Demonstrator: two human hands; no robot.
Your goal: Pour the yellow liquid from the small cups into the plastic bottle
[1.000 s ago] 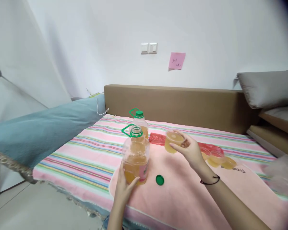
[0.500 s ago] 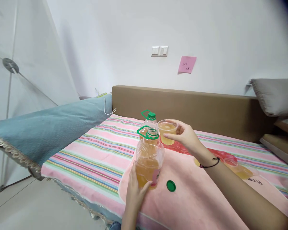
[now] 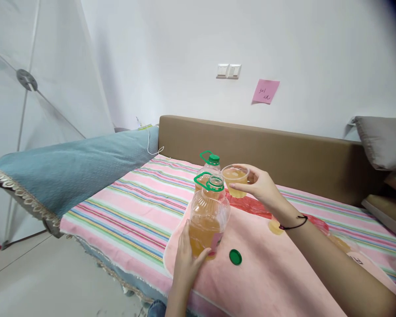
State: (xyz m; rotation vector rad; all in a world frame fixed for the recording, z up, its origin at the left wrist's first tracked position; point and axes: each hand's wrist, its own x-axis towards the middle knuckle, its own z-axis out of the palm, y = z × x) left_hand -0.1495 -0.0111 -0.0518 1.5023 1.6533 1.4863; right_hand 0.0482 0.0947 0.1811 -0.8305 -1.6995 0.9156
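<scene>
An uncapped clear plastic bottle (image 3: 208, 220), partly full of amber drink and with a green carry ring at its neck, stands on a pink mat (image 3: 257, 273). My left hand (image 3: 188, 259) is wrapped round its lower part. With fingers and thumb, my right hand (image 3: 259, 182) grips a clear plastic cup (image 3: 236, 180) of pale yellow drink, level with the bottle's neck and right of it. Close behind is a second bottle with a green cap (image 3: 214, 159), mostly hidden by the first. A loose green cap (image 3: 235, 256) lies on the mat.
Striped pink cloth (image 3: 145, 189) covers the bed, with a blue cover (image 3: 75, 154) over its left side. A brown headboard (image 3: 267, 145) runs along the wall. Beyond the mat's print lies a red patch (image 3: 254, 204); a grey pillow (image 3: 386, 138) sits at far right.
The whole view has shifted slightly, moving the scene a little to the right. Both hands keep their hold on the bottle and the cup.
</scene>
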